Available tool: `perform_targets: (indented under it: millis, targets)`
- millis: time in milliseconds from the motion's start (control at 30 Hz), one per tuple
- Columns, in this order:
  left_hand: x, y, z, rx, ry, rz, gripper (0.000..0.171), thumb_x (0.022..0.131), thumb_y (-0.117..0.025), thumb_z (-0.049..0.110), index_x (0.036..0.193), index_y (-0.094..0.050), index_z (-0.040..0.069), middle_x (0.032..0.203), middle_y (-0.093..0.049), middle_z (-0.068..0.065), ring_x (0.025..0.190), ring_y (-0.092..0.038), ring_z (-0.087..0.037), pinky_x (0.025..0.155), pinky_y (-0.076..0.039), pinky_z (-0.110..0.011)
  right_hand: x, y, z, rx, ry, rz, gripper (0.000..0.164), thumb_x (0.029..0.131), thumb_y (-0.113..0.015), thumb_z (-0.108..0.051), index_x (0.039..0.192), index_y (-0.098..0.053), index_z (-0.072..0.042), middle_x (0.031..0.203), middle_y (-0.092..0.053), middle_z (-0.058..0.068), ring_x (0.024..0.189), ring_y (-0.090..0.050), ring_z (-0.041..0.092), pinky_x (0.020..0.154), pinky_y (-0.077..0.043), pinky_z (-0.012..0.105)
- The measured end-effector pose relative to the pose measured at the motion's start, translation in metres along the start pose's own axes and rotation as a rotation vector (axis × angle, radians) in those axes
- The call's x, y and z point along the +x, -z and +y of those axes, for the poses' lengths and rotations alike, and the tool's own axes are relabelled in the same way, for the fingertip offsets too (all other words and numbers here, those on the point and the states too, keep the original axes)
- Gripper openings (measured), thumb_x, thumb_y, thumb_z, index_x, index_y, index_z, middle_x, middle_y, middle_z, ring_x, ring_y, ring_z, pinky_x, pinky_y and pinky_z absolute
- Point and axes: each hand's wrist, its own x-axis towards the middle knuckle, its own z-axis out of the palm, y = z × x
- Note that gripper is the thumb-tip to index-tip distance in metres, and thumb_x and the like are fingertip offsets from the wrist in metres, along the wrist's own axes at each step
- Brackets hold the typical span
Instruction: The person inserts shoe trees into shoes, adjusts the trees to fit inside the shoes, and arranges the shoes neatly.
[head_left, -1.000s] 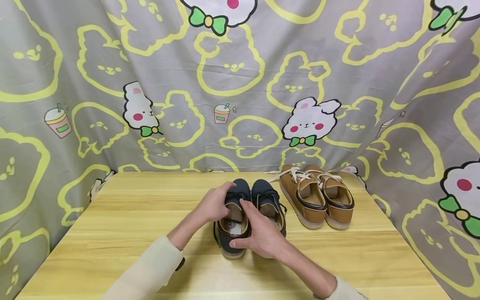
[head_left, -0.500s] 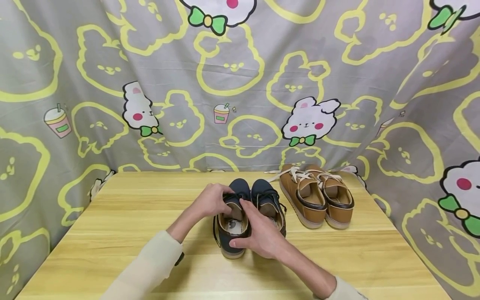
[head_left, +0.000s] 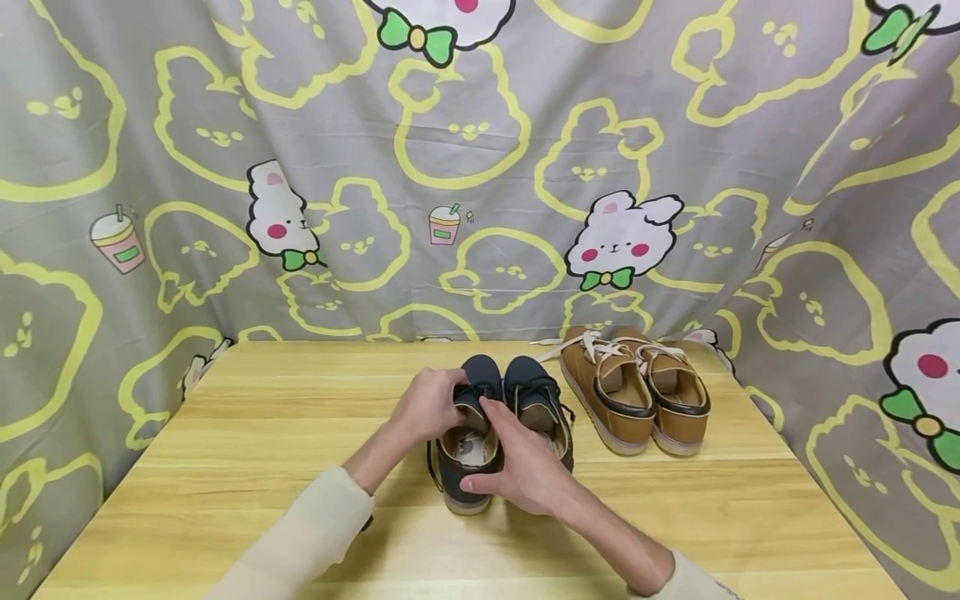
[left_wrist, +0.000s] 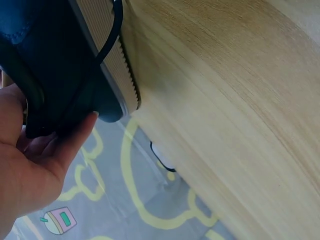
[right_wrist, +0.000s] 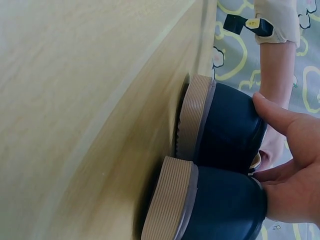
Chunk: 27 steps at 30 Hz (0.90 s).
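Two navy lace-up shoes stand side by side on the table, toes pointing away. My left hand (head_left: 429,406) grips the upper side of the left navy shoe (head_left: 480,371), near its laces and tongue. In the left wrist view, a fingertip of the left hand (left_wrist: 37,170) presses the shoe's outer side, where a black lace (left_wrist: 111,42) hangs down. My right hand (head_left: 528,467) holds the same shoe at the back, thumb across the heel and fingers along its inner side. Its palm partly covers the right navy shoe (head_left: 530,375). The right wrist view shows the right hand's thumb on the heel (right_wrist: 227,125).
A pair of brown shoes (head_left: 615,404) with white laces stands to the right, near the back edge of the wooden table (head_left: 247,450). A grey curtain (head_left: 337,108) with yellow cartoon outlines hangs behind and at both sides.
The left hand's fingers and thumb shift slightly at the left navy shoe's opening. The right hand stays in place, and both pairs of shoes keep their positions.
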Motion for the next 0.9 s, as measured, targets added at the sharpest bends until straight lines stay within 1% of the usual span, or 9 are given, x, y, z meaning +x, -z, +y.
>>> perform_targets:
  millis: [133,300,533,700,800,900]
  targets:
    - [-0.0010,-0.0012,0.0027,0.017,-0.002,0.010,0.032,0.076,-0.079,-0.003,0.105,-0.073,0.007,0.093,-0.076,-0.009,0.077,-0.069,-0.017,0.069,-0.056,-0.031,-0.0002,-0.0005,-0.0007,-0.010,0.012,0.009,0.107,0.079,-0.086,-0.045,0.162,-0.026,-0.012,0.165,-0.030,0.014,0.142,-0.045,0.039,0.111,-0.042,0.057]
    - [-0.0028,-0.0012,0.0049,0.035,-0.008,0.027,0.031,0.076,-0.074,-0.007,0.104,-0.072,0.007,0.090,-0.076,-0.010,0.078,-0.071,-0.019,0.067,-0.057,-0.030,-0.0006,-0.0012,-0.0014,-0.019,0.017,0.021,0.108,0.078,-0.087,-0.044,0.161,-0.027,-0.011,0.165,-0.031,0.013,0.141,-0.046,0.038,0.110,-0.042,0.056]
    - [-0.0033,-0.0032,0.0039,0.064,-0.043,0.040,0.025,0.078,-0.071,-0.007,0.098,-0.069,0.007,0.081,-0.073,-0.009,0.070,-0.069,-0.017,0.060,-0.052,-0.026,0.0003,-0.0011,-0.0011,-0.014,0.019,0.017,0.109,0.078,-0.087,-0.044,0.162,-0.026,-0.010,0.165,-0.030,0.014,0.141,-0.046,0.038,0.111,-0.042,0.057]
    - [-0.0028,-0.0049,0.0049,0.085,-0.061,0.048,0.024,0.079,-0.067,-0.008,0.097,-0.067,0.008,0.073,-0.070,-0.008,0.065,-0.068,-0.017,0.056,-0.049,-0.024,0.0013,-0.0005,0.0004,-0.006,0.022,0.010,0.108,0.079,-0.086,-0.044,0.162,-0.025,-0.010,0.165,-0.029,0.017,0.143,-0.043,0.038,0.112,-0.040,0.057]
    - [-0.0027,-0.0055,0.0066,0.090,-0.053,0.055,0.025,0.079,-0.066,-0.010,0.096,-0.067,0.008,0.075,-0.071,-0.009,0.068,-0.070,-0.020,0.057,-0.050,-0.025,0.0011,-0.0004,0.0011,-0.005,0.021,0.006,0.108,0.080,-0.086,-0.045,0.162,-0.025,-0.010,0.165,-0.028,0.018,0.144,-0.041,0.039,0.112,-0.040,0.058]
    - [-0.0031,-0.0058,0.0090,0.086,-0.038,0.061,0.026,0.079,-0.066,-0.011,0.097,-0.068,0.008,0.081,-0.073,-0.012,0.072,-0.072,-0.024,0.060,-0.052,-0.027,0.0009,-0.0009,0.0011,-0.002,0.019,0.006,0.107,0.080,-0.085,-0.044,0.162,-0.025,-0.010,0.166,-0.028,0.017,0.144,-0.042,0.038,0.112,-0.040,0.057]
